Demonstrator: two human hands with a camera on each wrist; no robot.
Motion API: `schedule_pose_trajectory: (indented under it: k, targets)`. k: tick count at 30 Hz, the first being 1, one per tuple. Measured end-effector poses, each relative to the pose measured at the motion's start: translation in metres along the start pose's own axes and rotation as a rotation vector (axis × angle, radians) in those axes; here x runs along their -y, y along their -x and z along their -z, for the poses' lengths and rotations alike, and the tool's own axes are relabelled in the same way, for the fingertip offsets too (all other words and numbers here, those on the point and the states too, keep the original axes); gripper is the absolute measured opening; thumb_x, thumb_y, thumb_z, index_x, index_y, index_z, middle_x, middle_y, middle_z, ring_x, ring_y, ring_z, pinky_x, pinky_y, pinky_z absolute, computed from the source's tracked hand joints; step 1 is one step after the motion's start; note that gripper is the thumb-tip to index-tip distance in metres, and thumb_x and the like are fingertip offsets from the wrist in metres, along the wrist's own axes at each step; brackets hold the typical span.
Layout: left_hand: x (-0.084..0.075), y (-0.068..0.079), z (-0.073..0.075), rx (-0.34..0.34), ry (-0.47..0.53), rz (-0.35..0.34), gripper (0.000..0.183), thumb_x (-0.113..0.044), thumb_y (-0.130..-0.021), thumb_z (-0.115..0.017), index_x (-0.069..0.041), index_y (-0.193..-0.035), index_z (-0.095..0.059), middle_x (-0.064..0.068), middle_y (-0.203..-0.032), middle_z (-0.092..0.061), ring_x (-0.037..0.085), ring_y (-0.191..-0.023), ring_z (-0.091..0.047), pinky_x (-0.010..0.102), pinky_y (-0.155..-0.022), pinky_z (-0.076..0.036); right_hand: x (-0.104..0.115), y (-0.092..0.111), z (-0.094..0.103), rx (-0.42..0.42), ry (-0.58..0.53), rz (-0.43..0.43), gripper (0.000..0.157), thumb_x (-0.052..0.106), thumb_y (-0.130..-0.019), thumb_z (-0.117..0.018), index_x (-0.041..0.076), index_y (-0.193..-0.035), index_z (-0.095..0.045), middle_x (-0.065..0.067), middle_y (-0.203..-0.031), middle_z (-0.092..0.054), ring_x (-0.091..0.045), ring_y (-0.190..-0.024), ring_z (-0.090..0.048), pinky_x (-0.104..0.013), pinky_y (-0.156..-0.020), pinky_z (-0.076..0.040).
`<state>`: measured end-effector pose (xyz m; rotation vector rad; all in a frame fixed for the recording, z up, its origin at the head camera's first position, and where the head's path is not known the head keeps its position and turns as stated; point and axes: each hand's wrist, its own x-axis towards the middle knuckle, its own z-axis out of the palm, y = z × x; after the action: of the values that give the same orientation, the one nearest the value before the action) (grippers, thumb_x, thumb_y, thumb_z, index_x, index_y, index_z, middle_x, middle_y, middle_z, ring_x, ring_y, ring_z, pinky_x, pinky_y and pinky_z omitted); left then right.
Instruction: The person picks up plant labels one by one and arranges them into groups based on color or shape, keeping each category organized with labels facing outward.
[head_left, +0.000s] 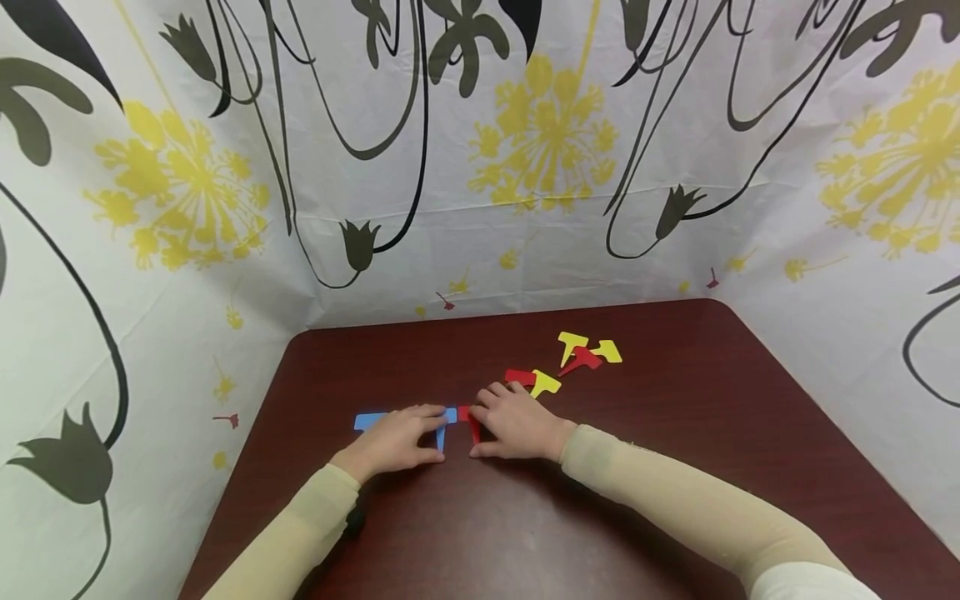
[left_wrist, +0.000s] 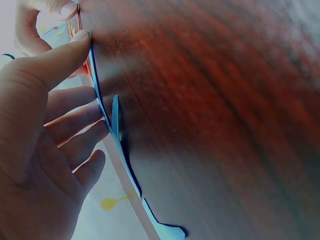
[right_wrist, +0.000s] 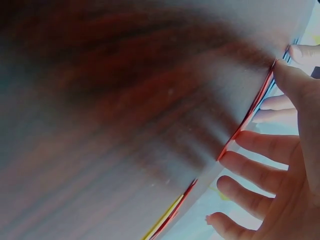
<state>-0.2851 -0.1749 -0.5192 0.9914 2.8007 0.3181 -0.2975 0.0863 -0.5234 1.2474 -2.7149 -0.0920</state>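
My left hand (head_left: 397, 439) lies low over the table, thumb at the pointed tip of a blue T-shaped plant tag (head_left: 441, 437) and fingers along its wide top. Likewise, my right hand (head_left: 517, 422) touches a red T-shaped plant tag (head_left: 474, 428), thumb at the tip and fingertips at the top edge. The two tags lie flat side by side, with their heads close together. Left of them is another blue tag (head_left: 367, 421), partly covered by the left hand. In the left wrist view, the fingers rest extended against the thin blue tag (left_wrist: 95, 75).
Beyond the right hand lie a red tag (head_left: 519, 377) and a yellow tag (head_left: 545, 382). Farther back, a loose pile holds a red tag (head_left: 583, 359) and two yellow ones. A patterned cloth (head_left: 480, 250) hangs behind the dark wooden table (head_left: 675, 400).
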Motion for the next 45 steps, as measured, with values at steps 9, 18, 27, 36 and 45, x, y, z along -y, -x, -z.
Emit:
schedule_pose_trajectory:
  k: [9,18,27,36,45]
  targets:
    - [-0.002,-0.001,0.002,-0.004,0.007,0.004,0.069,-0.052,-0.089,-0.073,-0.016,-0.145,-0.057,0.001,-0.152,-0.047,0.025,-0.138,-0.046,0.049,-0.109,-0.041,-0.003,0.001,0.0,-0.02,-0.009,0.001,0.077,0.077,-0.086,-0.055,0.017,-0.133,-0.065,-0.002,-0.12,-0.059,-0.024,-0.116,-0.049,-0.054,-0.097,-0.045]
    - [0.0,-0.005,0.005,-0.037,0.048,0.02,0.063,-0.051,-0.088,-0.074,-0.022,-0.143,-0.06,0.0,-0.152,-0.048,0.026,-0.139,-0.045,0.053,-0.108,-0.041,-0.021,0.004,0.012,-0.052,-0.083,-0.051,0.071,0.073,-0.088,-0.058,0.019,-0.134,-0.065,0.0,-0.12,-0.06,-0.022,-0.114,-0.051,-0.05,-0.092,-0.047]
    - [-0.011,-0.013,0.007,-0.09,0.046,0.047,0.063,-0.051,-0.09,-0.073,-0.02,-0.143,-0.06,0.002,-0.15,-0.05,0.026,-0.139,-0.045,0.054,-0.108,-0.041,-0.047,0.011,0.017,-0.039,-0.109,-0.112,0.063,0.063,-0.089,-0.065,0.018,-0.134,-0.065,0.001,-0.123,-0.06,-0.021,-0.114,-0.052,-0.048,-0.091,-0.047]
    - [-0.025,-0.019,0.001,-0.106,0.005,0.058,0.061,-0.054,-0.091,-0.069,-0.02,-0.141,-0.061,0.002,-0.148,-0.051,0.027,-0.137,-0.047,0.052,-0.107,-0.043,-0.08,0.024,0.012,-0.008,-0.187,-0.187,0.057,0.049,-0.088,-0.074,0.016,-0.134,-0.066,-0.002,-0.124,-0.061,-0.025,-0.115,-0.052,-0.047,-0.09,-0.048]
    - [-0.04,-0.025,-0.006,-0.098,-0.039,0.037,0.061,-0.053,-0.094,-0.065,-0.02,-0.145,-0.058,0.003,-0.147,-0.053,0.027,-0.136,-0.048,0.048,-0.107,-0.043,-0.102,0.028,0.002,-0.023,-0.203,-0.232,0.048,0.039,-0.089,-0.077,0.01,-0.126,-0.071,-0.006,-0.115,-0.064,-0.027,-0.107,-0.056,-0.045,-0.086,-0.053]
